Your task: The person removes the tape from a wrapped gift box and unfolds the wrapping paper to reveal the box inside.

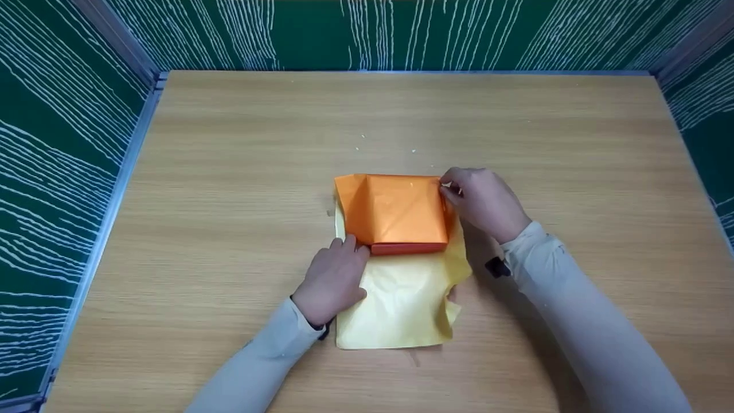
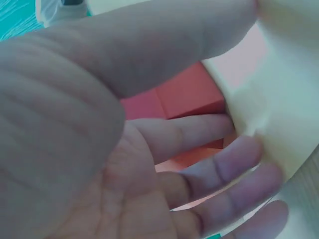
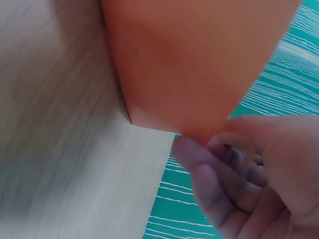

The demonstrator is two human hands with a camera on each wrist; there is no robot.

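An orange paper bag (image 1: 407, 209), creased and box-like, lies over the upper part of a pale yellow paper piece (image 1: 395, 310), whose right edge is crumpled. My right hand (image 1: 484, 201) pinches the orange bag's far right corner between thumb and fingertips. In the right wrist view that corner tapers into the fingers of the hand (image 3: 249, 174). My left hand (image 1: 332, 281) rests at the orange bag's near left corner, its thumb over the yellow paper. In the left wrist view its fingers (image 2: 219, 172) are extended and slightly bent, beside red-orange folds (image 2: 194, 89) and the yellow sheet (image 2: 279, 109).
Both lie on a light wooden table (image 1: 229, 160). A few tiny white scraps (image 1: 413, 151) are scattered beyond the bag. Green panels with white streaks (image 1: 312, 37) stand around the table's back and sides, with bluish edging (image 1: 117, 218) along the left.
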